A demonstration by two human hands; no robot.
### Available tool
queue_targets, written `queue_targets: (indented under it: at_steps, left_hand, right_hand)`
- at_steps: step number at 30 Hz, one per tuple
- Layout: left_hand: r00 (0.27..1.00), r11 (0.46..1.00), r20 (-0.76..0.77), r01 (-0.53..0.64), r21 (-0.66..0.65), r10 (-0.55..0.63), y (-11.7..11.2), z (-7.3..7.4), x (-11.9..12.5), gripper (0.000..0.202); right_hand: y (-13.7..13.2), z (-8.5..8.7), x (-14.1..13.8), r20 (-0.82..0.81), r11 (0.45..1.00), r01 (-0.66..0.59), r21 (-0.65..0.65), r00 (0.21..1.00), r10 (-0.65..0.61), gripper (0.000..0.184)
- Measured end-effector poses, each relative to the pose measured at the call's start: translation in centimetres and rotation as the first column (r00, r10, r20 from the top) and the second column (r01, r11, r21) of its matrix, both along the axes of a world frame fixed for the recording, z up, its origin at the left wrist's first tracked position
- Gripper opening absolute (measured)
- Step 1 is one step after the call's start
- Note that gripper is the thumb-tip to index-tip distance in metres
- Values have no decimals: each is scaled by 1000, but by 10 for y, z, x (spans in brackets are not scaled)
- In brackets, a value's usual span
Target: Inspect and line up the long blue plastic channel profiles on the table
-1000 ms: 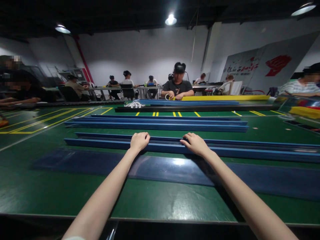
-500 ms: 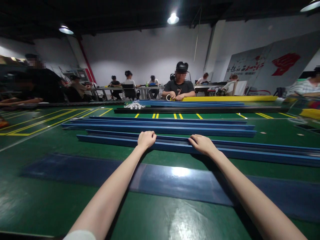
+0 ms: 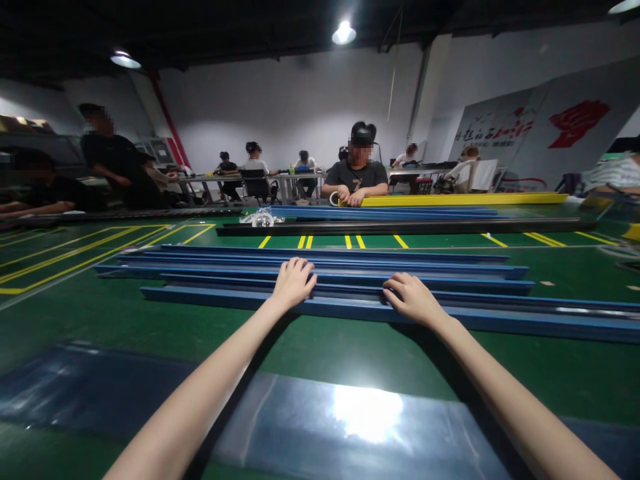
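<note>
Located beyond bluish strip (image 3: 300,420), with long axis roughly parallel to it: blue channel (image 3: 350,309), directly under left hand (image 3: 294,283) and right hand (image 3: 416,299) alike (slightly parted fingers; cannot tell whether pinching)

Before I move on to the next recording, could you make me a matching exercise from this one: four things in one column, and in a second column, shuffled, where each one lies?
Column 1
1. near blue channel
2. yellow strip
3. black strip
4. dark shiny sheet

Column 2
A. just beyond the short yellow lines
B. flat, closest to the camera, with a bright glare
C. closest to the person opposite
D. under the left hand and the right hand

Right pairs: 1-D, 2-C, 3-A, 4-B
</note>
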State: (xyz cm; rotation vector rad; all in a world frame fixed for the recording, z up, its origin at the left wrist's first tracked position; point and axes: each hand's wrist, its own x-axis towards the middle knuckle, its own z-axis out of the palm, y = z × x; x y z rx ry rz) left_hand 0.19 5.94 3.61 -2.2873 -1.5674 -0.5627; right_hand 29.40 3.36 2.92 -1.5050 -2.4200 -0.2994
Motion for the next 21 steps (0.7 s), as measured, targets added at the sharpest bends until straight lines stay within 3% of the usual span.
queue_targets:
  at_steps: [4,9,17,21]
  left_hand:
    - [999,994,-44,-11,-107,7,25,12,6,30]
    - [998,969,-49,-52,-243,42,67,12,14,30]
    - [998,920,-12,-65,-387,66,109,1,3,40]
    - [998,914,43,-24,-404,45,117,-4,4,43]
  right_hand:
    - [19,10,-2,-3,999,38,17,999,-38,34]
    - [60,17,-5,3,988,154,-23,988,-154,31]
    - [116,1,-12,-97,935,196,-295,967,-233,36]
    - [126,-4,-16,-85,910,256,-327,951,-298,43]
